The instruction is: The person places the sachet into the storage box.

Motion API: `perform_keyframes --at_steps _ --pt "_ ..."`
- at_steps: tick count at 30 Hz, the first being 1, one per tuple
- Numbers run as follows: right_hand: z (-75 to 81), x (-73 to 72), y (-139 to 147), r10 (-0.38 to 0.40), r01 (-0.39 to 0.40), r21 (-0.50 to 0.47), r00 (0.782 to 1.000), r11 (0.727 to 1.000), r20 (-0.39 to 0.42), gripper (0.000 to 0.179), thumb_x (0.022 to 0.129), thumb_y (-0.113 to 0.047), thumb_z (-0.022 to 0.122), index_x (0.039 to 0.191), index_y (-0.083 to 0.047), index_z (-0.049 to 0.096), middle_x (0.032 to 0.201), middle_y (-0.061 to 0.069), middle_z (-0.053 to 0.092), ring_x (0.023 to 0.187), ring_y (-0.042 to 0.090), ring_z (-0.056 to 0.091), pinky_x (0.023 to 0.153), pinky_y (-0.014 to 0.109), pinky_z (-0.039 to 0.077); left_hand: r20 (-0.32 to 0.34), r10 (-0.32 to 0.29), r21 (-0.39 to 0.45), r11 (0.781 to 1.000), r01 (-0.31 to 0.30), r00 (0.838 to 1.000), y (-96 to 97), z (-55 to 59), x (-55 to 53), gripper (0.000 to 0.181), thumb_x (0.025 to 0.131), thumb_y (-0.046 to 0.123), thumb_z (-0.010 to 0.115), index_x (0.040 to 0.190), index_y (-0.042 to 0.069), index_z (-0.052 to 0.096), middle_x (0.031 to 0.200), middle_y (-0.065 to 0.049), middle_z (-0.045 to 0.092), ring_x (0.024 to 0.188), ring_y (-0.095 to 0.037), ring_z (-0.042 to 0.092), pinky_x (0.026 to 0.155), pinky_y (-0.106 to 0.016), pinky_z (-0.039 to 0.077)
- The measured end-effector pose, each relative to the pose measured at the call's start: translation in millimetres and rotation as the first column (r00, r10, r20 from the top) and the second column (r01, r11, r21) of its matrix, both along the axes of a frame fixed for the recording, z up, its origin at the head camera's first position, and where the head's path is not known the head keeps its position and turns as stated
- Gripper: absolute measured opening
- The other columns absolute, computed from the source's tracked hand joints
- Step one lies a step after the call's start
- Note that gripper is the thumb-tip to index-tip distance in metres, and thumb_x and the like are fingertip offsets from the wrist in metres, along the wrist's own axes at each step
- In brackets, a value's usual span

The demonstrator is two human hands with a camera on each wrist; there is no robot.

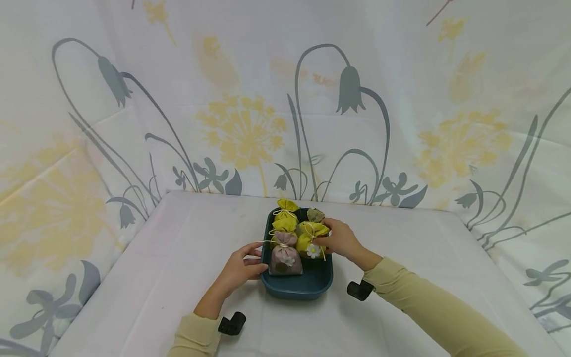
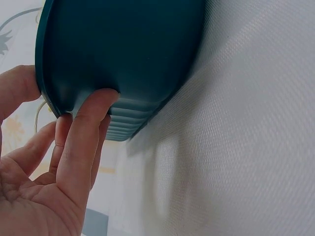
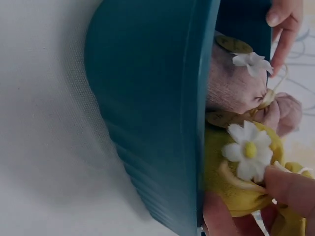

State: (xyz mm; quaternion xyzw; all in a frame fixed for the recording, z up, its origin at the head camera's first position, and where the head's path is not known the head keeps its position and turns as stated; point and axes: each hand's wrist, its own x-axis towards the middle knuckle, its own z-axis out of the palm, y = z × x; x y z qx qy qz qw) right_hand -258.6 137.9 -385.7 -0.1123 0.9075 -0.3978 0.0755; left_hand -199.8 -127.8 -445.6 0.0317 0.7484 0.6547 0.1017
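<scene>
A dark teal plastic basin (image 1: 303, 287) stands on the white cloth, holding several drawstring sachets. My left hand (image 1: 244, 267) is at its left rim; the left wrist view shows the thumb at the edge and the fingers (image 2: 81, 147) against the outer wall. On the right side, my right hand (image 1: 341, 240) pinches a yellow sachet (image 1: 305, 242) with a white daisy (image 3: 250, 150). A pinkish-mauve sachet (image 1: 285, 260) with a white flower lies beside it, its tied neck towards the back. More yellow sachets (image 1: 285, 223) sit behind, partly hidden.
An olive-green sachet (image 1: 315, 214) shows at the basin's back right corner. The white cloth (image 1: 214, 218) extends around the basin to a backdrop (image 1: 250, 64) printed with flowers. Black wrist cameras (image 1: 232, 324) sit at both cuffs.
</scene>
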Motion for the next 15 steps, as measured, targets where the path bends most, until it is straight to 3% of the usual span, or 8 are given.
perform_keyframes --at_steps 5,10,15 --pt "-1.8 -1.0 -2.9 0.023 -0.021 0.067 0.999 0.998 -0.031 0.038 0.074 -0.010 0.077 0.106 0.003 0.060 0.087 0.010 0.061 0.058 0.016 0.059 0.052 0.028 0.053 0.000 -0.012 -0.005 1.000 0.012 1.000 -0.2 -1.6 0.0 0.059 0.083 0.005 0.069 0.137 0.006 0.044 0.117 -0.017 0.048 0.101 -0.025 0.059 0.071 -0.036 0.056" --pt "-2.4 -0.7 -0.4 0.027 -0.027 0.013 1.000 1.000 -0.004 0.042 0.074 -0.005 0.075 0.112 0.005 0.059 0.096 0.016 0.060 0.066 0.017 0.062 0.056 0.029 0.055 0.004 -0.005 -0.013 1.000 0.005 1.000 0.1 -2.3 -1.0 0.060 0.083 0.006 0.069 0.137 0.008 0.044 0.117 -0.016 0.048 0.102 -0.025 0.058 0.071 -0.036 0.056" --pt "-2.2 0.1 7.5 0.009 -0.009 -0.001 1.000 1.000 -0.026 0.044 0.074 -0.011 0.078 0.113 0.000 0.061 0.096 0.013 0.061 0.072 0.019 0.063 0.061 0.030 0.055 0.007 0.001 -0.007 1.000 -0.001 1.000 -0.7 -4.0 -1.0 0.060 0.083 0.006 0.069 0.137 0.008 0.044 0.117 -0.015 0.048 0.101 -0.024 0.058 0.071 -0.036 0.056"
